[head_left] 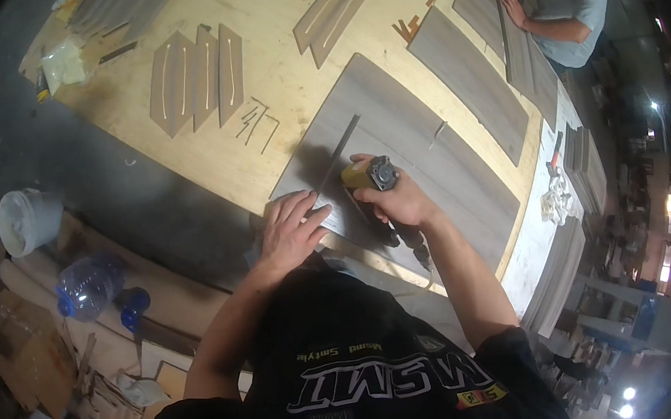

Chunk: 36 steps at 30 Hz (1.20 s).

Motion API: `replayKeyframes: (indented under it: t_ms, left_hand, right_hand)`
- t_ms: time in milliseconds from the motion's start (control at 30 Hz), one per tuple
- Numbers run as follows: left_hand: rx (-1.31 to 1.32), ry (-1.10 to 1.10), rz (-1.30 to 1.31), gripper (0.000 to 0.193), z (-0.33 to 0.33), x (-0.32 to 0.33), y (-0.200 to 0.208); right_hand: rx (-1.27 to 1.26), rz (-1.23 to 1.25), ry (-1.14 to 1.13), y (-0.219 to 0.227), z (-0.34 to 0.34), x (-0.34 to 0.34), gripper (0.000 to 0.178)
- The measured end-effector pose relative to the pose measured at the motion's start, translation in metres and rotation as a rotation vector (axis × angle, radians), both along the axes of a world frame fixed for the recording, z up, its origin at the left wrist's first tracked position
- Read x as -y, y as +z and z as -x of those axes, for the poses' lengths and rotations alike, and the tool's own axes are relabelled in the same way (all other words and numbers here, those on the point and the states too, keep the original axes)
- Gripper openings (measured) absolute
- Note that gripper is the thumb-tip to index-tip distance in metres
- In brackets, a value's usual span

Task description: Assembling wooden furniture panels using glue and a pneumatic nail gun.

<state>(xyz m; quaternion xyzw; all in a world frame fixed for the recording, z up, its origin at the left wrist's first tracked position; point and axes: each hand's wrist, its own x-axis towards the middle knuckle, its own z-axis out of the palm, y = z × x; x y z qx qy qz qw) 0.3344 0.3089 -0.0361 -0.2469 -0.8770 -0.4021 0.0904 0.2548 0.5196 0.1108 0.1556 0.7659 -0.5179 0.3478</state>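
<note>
My right hand (404, 199) grips a yellow and grey air nail gun (370, 176) by its handle. The gun's round cap faces up, and a fitting hangs below my fist. Under it lies a large grey wood-grain board (426, 169) on the table. My left hand (293, 232) rests on the board's near left edge, fingers stretched out. Its fingertips touch the near end of a thin dark strip (339, 149) that runs away across the board. The gun's nose is hidden from view. A small thin piece (438, 134) lies farther right on the same board.
Pale table (278, 69) holds panels with glue lines (196, 78), more glued panels (346, 1), thin metal pieces (256, 121) and another grey board (469, 83). A co-worker (571, 5) handles a board at far right. A white bucket (30, 221) and blue water bottle (92, 287) stand left.
</note>
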Motion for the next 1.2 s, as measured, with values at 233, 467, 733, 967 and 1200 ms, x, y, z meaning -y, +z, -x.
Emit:
replayKeyframes:
  t_ms: [233, 467, 733, 967, 1200]
  left_hand:
    - [0.016, -0.02, -0.01, 0.048, 0.0, 0.001, -0.002]
    - [0.026, -0.031, 0.034, 0.048, 0.0, 0.0, 0.0]
    - [0.054, -0.083, 0.224, 0.046, -0.001, -0.018, 0.018]
    - [-0.048, -0.458, 0.408, 0.04, -0.002, -0.075, 0.019]
    - [0.331, -0.727, -0.084, 0.058, -0.028, -0.177, 0.101]
  right_hand:
    - [0.004, -0.07, -0.018, 0.0, -0.006, 0.008, 0.064]
    - [-0.011, -0.026, -0.08, 0.008, -0.017, 0.009, 0.067]
    - [-0.066, 0.079, -0.323, 0.04, -0.13, -0.06, 0.068]
    - [-0.182, 0.094, -0.584, 0.02, -0.228, -0.105, 0.078]
    - [-0.686, 0.468, -1.047, 0.036, -0.244, -0.166, 0.104]
